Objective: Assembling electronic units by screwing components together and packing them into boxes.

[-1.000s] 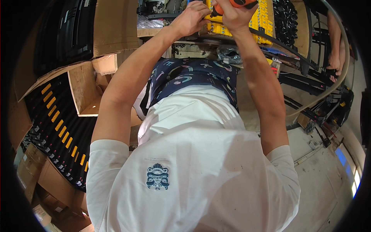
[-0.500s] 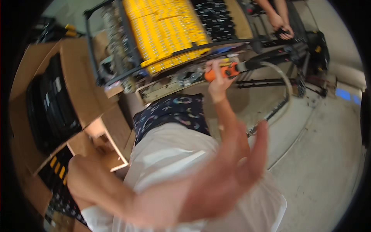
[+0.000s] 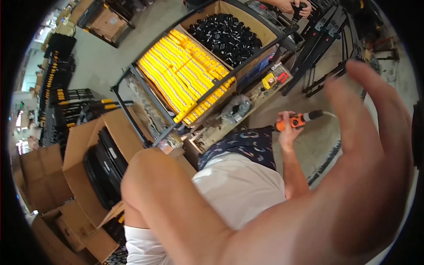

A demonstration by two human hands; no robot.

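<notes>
My left hand [image 3: 375, 145] is raised close to the camera at the right, big and blurred. Its fingers are apart and nothing shows in them. The left arm crosses from the lower left, elbow bent. Lower down and farther off, my right hand [image 3: 288, 130] is wrapped round an orange-and-black power tool [image 3: 298, 120]. The tool's black end points right, with a pale hose or cable beside it. Just beyond this hand runs a narrow wooden tray [image 3: 212, 138] with clear plastic bags [image 3: 237, 108], a yellow box [image 3: 268, 81] and red-handled pliers [image 3: 282, 77].
A black-framed rack holds a carton of yellow strips [image 3: 181, 75] and a carton of black knob-like parts [image 3: 227, 39]. At left stands an open cardboard box [image 3: 81, 139] with black panels [image 3: 104, 168]. Another person's hands [image 3: 300, 8] grip a black tool at top right, near black metal frames [image 3: 324, 26].
My left hand has swung up and to the right, closer to the camera. The view has turned, bringing more of the room into sight. My right hand still holds the power tool.
</notes>
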